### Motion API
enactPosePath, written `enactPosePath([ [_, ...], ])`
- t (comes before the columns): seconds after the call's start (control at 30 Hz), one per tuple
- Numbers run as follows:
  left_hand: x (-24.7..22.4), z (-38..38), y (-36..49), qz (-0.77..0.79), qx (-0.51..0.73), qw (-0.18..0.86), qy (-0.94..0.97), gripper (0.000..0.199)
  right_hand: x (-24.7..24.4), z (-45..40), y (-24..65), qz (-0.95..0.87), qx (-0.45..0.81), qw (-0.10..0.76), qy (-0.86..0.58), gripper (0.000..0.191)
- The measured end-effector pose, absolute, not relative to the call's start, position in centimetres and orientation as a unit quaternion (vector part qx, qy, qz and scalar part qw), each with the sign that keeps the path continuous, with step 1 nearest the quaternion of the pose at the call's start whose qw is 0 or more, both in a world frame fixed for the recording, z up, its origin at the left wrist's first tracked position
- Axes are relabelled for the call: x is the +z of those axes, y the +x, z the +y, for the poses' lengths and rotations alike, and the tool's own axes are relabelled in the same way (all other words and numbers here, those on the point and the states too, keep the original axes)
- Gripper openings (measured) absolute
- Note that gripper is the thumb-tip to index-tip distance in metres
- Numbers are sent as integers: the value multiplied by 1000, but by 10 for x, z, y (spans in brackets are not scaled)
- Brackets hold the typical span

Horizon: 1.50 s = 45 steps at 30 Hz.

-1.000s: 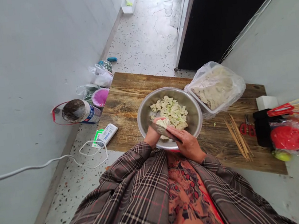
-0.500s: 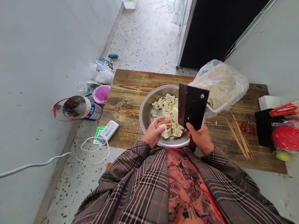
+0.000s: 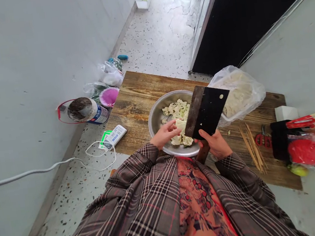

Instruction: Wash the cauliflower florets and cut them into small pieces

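A metal bowl (image 3: 154,120) with cauliflower pieces (image 3: 177,109) stands on the wooden table, close to my body. My right hand (image 3: 216,144) is wrapped round a cleaver (image 3: 207,109), whose broad dark blade is raised over the bowl's right side. Over the bowl's near left part is my left hand (image 3: 165,133), fingers apart and pointing right toward the blade. A pale cauliflower piece lies just beyond its fingertips, and I see nothing held in this hand. The blade hides part of the bowl.
On the wooden table (image 3: 138,85), a plastic-wrapped tray (image 3: 238,92) sits right of the bowl. Farther right are wooden skewers (image 3: 253,150), red scissors (image 3: 263,139) and red packages (image 3: 307,150). A white device (image 3: 116,135) with a cable lies at the left edge. A bucket (image 3: 87,111) stands beyond it.
My left hand no longer has the small cauliflower piece between its fingers. The cleaver in my right hand has moved slightly right and is turned a little more. The view has shifted slightly.
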<state>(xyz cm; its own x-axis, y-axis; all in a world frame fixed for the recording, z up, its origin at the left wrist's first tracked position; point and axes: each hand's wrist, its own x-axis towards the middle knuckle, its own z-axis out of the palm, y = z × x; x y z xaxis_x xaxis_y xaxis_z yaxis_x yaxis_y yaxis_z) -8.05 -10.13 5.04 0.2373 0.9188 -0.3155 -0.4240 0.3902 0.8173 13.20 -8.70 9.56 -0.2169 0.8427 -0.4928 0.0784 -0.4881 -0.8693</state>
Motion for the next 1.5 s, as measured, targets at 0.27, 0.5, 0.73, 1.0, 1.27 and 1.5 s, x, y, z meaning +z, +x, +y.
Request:
enactPosePath([
  [0.27,46,-98,-85,476,517,661,264,41,99,-85,131,-422,644,286,-570,41],
  [0.5,60,-98,-79,418,536,703,211,47,113,-92,131,-447,632,269,-572,40],
  [0.73,63,-97,-74,371,581,707,159,37,123,-100,126,-573,529,220,-587,46],
  [1.0,63,-96,-65,398,600,685,110,47,112,-112,123,-674,418,220,-568,41],
  [1.27,68,-98,-58,415,604,670,116,44,112,-116,121,-707,381,214,-556,42],
  [1.5,70,-99,-58,416,617,655,132,47,110,-117,119,-760,323,243,-509,32],
])
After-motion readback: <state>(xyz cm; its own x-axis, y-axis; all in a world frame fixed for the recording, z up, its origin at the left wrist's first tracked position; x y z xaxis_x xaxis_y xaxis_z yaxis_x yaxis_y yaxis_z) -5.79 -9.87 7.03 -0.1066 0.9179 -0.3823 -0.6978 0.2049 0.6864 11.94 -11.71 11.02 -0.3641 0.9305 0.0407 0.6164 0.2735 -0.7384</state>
